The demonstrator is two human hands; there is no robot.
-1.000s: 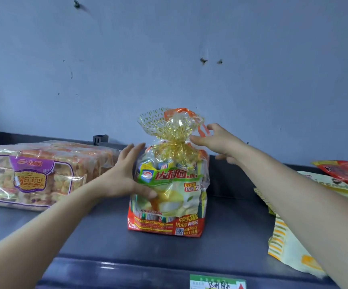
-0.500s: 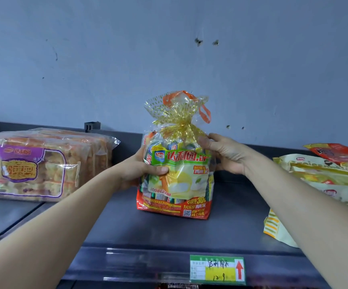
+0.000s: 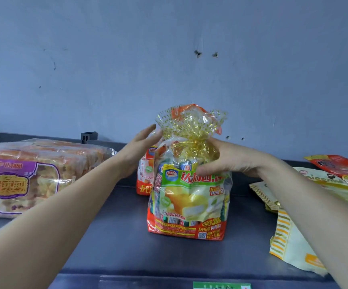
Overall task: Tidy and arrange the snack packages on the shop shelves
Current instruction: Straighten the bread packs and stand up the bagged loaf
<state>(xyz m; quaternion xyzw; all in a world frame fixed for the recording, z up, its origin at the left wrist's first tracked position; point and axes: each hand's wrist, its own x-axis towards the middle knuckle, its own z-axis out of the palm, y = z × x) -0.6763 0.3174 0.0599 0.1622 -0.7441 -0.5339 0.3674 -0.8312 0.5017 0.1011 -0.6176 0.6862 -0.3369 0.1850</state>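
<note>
The right hand (image 3: 229, 159) grips the snack bag (image 3: 189, 197) just under its tied gold top, thumb in front. The left hand (image 3: 135, 149) holds nothing, its fingers straight beside the bag's upper left. The bag stands upright on the shelf (image 3: 117, 236), with a second bag (image 3: 145, 176) just behind it and bread packs (image 3: 33, 172) to the left.

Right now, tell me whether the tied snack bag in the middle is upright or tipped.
Upright. The snack bag stands on its base on the shelf, tied top pointing up, right hand gripping its neck.
</note>
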